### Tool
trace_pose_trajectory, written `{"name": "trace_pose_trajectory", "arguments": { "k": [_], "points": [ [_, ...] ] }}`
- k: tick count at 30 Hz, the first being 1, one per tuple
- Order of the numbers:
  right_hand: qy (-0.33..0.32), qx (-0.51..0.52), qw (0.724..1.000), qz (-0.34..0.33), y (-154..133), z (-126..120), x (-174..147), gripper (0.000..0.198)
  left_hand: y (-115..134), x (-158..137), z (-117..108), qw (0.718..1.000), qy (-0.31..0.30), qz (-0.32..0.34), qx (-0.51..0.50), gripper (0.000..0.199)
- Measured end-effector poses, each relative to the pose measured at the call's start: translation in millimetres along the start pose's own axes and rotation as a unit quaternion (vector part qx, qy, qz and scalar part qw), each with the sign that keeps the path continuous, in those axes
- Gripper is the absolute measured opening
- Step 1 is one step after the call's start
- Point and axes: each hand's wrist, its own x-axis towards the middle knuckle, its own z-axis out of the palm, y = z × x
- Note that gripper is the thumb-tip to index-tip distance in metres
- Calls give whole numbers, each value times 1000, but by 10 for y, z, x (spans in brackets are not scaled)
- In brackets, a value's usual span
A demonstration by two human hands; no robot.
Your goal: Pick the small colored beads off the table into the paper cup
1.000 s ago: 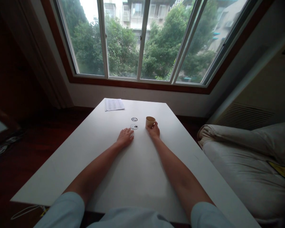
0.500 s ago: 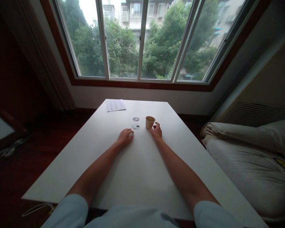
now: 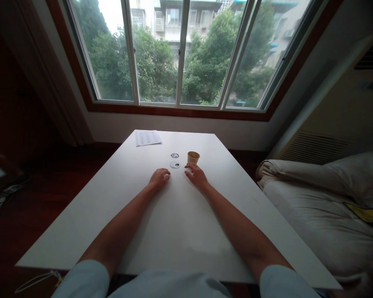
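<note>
A brown paper cup (image 3: 193,157) stands upright on the white table (image 3: 174,223). Just in front of it is my right hand (image 3: 197,176), open, fingers bent and spread, partly covering the cup's lower side; I cannot tell whether they touch. My left hand (image 3: 159,179) rests on the tabletop to the left, its fingers loosely curved and a gap showing by the thumb, with nothing visible in it. Between and beyond the hands lie two flat round pieces with dark markings, the nearer disc (image 3: 175,164) and the farther disc (image 3: 174,155).
Printed paper sheets (image 3: 148,138) lie at the table's far left corner. To the right is a padded, light-coloured sofa (image 3: 304,198). A wide window (image 3: 178,54) fills the wall beyond the table. Cables (image 3: 0,200) lie on the dark floor at left.
My right hand has left the cup's right side and moved to its near side, fingers now apart. The cup and discs keep their places on the table; the view has shifted slightly.
</note>
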Motion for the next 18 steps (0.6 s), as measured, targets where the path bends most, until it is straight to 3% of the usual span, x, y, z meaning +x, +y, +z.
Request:
{"name": "trace_pose_trajectory", "arguments": {
  "k": [5,13,18],
  "points": [
    [-78,-24,996,-27,92,200,-39,44,35,-9,-18,1000,2,5,9,28],
    [-111,-88,989,-43,27,272,-55,45,88,2,-18,999,-1,14,42,29],
    [-157,-148,974,-74,-36,342,-86,52,47,72,60,994,-40,51,89,44]
  ]
}}
